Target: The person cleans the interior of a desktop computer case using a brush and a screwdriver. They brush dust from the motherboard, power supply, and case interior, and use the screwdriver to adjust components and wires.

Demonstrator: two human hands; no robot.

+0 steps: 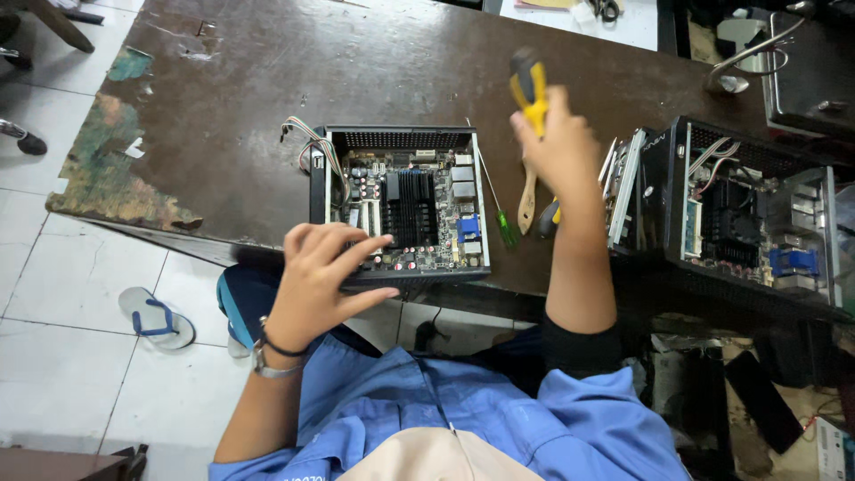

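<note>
A small open black computer case (401, 138) with a green circuit board and black heat sink (410, 207) sits near the front edge of a worn brown table (249, 98). My left hand (322, 281) rests spread on the case's near left corner, holding nothing. Raised above the table to the case's right, my right hand (559, 142) grips a yellow-and-black handled screwdriver (529, 85). Under that hand lie a thin green-handled screwdriver (499, 209) and a wooden-handled brush (527, 200).
A second open black case (748, 214) with its board showing stands at the right, with a panel leaning against it. A grey metal box (815, 67) and cable lie at the back right. The floor on the left is white tile with a sandal (156, 318).
</note>
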